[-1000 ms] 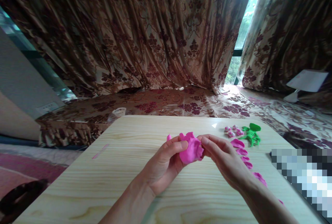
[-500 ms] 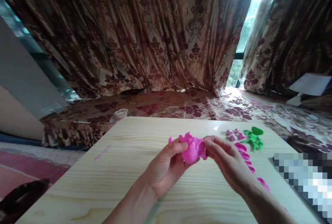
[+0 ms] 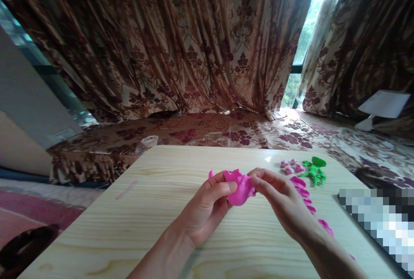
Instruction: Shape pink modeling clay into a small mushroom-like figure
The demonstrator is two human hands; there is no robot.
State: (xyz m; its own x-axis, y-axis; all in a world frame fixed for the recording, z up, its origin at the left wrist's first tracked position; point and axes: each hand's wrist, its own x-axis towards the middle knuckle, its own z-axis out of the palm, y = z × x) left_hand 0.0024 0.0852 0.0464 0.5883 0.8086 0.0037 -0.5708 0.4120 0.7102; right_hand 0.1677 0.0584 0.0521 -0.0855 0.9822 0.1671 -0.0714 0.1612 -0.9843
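A lump of pink modelling clay (image 3: 239,193) with a ragged upper edge is held above the wooden table (image 3: 161,236). My left hand (image 3: 213,203) is closed around its left side, thumb pressed on the front. The fingertips of my right hand (image 3: 274,192) pinch the clay's right edge. Beyond the right hand, several flat pink clay pieces (image 3: 303,192) lie in a row, partly hidden by the forearm. Behind them are green clay pieces (image 3: 315,170), one of them a flat oval, and small pink-and-white balls (image 3: 289,170).
A pinkish strip (image 3: 127,190) lies on the table's left part. A clear plastic container (image 3: 147,143) stands past the far left corner. A pixelated dark-edged object (image 3: 375,227) is at the right edge. A white lamp (image 3: 383,104) stands at the back right, before patterned curtains (image 3: 194,46).
The clay's right edge now looks drawn in closer to the lump, and the right fingertips have shifted slightly left. Both hands keep hold of it. The view has moved a little.
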